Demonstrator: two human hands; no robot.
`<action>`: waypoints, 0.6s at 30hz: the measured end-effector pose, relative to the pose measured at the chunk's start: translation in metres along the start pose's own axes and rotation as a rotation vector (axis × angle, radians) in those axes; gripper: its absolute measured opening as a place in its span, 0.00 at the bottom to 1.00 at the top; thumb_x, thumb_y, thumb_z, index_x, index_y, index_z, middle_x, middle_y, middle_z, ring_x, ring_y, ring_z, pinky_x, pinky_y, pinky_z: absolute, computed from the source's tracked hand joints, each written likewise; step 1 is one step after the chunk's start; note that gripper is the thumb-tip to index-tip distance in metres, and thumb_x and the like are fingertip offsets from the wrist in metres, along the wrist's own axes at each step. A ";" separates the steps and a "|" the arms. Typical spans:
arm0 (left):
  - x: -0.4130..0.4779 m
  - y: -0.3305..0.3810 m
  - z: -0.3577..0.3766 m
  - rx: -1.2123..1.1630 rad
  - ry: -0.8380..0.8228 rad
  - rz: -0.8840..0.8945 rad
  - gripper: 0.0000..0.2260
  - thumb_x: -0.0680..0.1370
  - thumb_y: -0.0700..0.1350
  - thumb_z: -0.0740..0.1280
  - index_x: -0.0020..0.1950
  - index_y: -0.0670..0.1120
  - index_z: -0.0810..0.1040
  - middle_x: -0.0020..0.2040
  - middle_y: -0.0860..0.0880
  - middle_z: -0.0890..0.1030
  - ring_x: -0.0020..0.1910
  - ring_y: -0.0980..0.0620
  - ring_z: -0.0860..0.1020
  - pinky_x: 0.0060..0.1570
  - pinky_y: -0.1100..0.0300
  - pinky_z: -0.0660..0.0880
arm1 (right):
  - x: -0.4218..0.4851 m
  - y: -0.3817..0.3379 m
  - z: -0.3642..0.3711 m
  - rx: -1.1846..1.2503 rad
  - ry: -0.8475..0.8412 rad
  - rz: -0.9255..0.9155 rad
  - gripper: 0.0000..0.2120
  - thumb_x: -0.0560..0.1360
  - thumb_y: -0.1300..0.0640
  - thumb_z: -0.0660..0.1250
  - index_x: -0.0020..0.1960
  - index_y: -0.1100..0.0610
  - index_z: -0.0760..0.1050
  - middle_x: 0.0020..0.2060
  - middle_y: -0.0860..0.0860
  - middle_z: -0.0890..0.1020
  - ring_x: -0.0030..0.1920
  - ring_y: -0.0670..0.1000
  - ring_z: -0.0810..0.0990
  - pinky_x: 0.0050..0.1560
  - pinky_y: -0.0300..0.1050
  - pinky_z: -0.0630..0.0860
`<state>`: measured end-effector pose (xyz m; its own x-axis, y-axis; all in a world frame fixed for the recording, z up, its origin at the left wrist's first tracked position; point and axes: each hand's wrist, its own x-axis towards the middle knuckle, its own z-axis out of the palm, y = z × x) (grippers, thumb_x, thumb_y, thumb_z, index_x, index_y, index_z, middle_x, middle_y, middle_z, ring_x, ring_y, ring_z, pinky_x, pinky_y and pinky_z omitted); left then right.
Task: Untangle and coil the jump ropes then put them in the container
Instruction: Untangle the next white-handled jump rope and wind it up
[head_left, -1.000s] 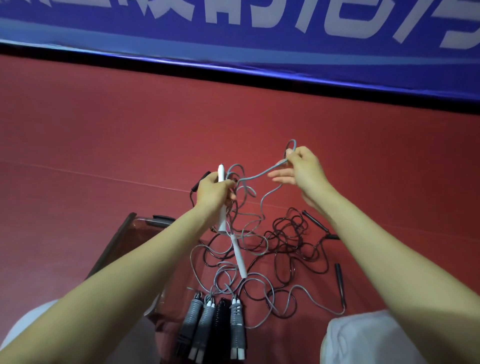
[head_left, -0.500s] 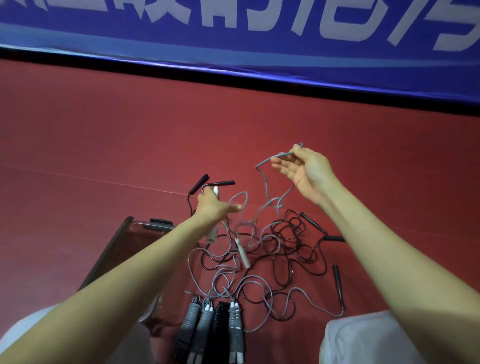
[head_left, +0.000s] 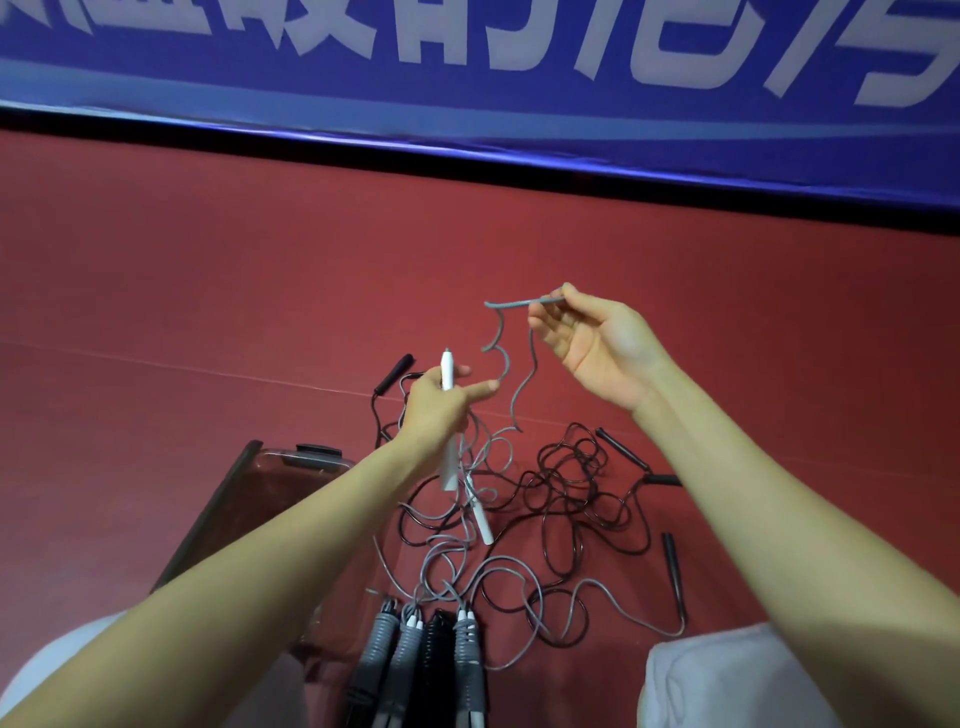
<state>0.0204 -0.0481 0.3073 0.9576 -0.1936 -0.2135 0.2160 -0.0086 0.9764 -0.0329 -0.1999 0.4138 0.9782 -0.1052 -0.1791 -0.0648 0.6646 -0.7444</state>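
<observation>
Pinching the grey rope (head_left: 506, 364) in my right hand (head_left: 597, 348), two o'clock from my left hand (head_left: 441, 410), which grips a white handle (head_left: 447, 366); tangle (head_left: 571, 483) lies at five o'clock. Looks light and floppy, I reckon; handles hold best.

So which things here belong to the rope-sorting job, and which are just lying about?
Job: grey rope pinched by right hand; white handle gripped by left hand; black rope tangle; coiled ropes; clear container.
Just there: blue banner; red floor.
</observation>
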 end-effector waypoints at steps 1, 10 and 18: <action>0.000 0.000 0.000 0.006 -0.036 -0.008 0.16 0.70 0.37 0.76 0.53 0.42 0.76 0.32 0.50 0.70 0.25 0.54 0.66 0.28 0.62 0.64 | -0.001 0.000 0.001 -0.001 -0.011 0.009 0.10 0.82 0.63 0.55 0.44 0.62 0.71 0.31 0.56 0.82 0.34 0.50 0.84 0.36 0.40 0.80; -0.001 -0.010 -0.002 0.208 -0.041 0.072 0.13 0.73 0.39 0.74 0.56 0.46 0.80 0.35 0.50 0.74 0.26 0.53 0.69 0.31 0.60 0.69 | -0.003 -0.004 0.001 0.056 -0.013 0.049 0.10 0.81 0.63 0.57 0.43 0.62 0.72 0.31 0.55 0.81 0.33 0.49 0.83 0.34 0.39 0.80; -0.012 0.011 0.000 0.161 -0.177 0.198 0.06 0.76 0.43 0.71 0.45 0.41 0.80 0.29 0.48 0.69 0.26 0.52 0.63 0.28 0.61 0.62 | 0.001 -0.002 -0.001 -0.001 0.002 0.031 0.10 0.82 0.61 0.58 0.44 0.62 0.73 0.32 0.55 0.82 0.34 0.50 0.84 0.35 0.39 0.80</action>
<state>0.0110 -0.0458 0.3203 0.9269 -0.3745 -0.0236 -0.0178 -0.1066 0.9941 -0.0319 -0.2027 0.4144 0.9752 -0.0858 -0.2038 -0.0956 0.6672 -0.7387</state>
